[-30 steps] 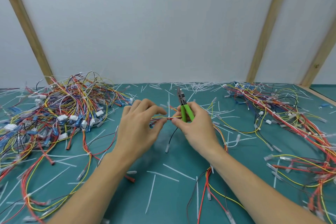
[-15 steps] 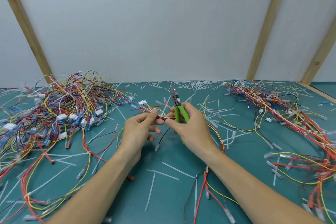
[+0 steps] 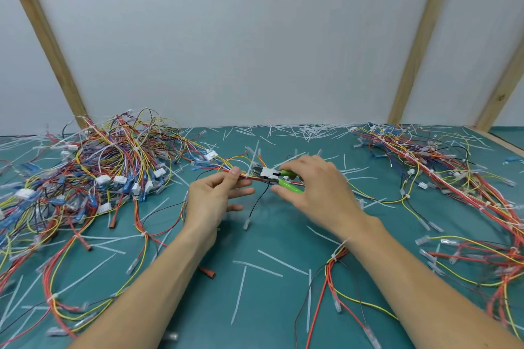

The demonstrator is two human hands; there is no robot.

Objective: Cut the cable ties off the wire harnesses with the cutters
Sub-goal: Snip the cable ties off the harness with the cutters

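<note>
My left hand pinches a thin wire harness of red, yellow and orange wires between thumb and forefinger, just above the green mat. A white cable tie stands up from the harness right beside that pinch. My right hand grips the green-handled cutters, which lie level and point left. The cutter jaws sit at the harness next to the tie. The harness runs on under my right hand and down past my right forearm.
A big tangle of harnesses fills the left of the green mat; another pile lies at the right. Cut white ties litter the mat, thickest along the back wall. Wooden frame posts rise behind.
The cutters have swung from upright to level, jaws now pointing left at the tie. My left hand slid left along the harness and holds it out with a pinch.
</note>
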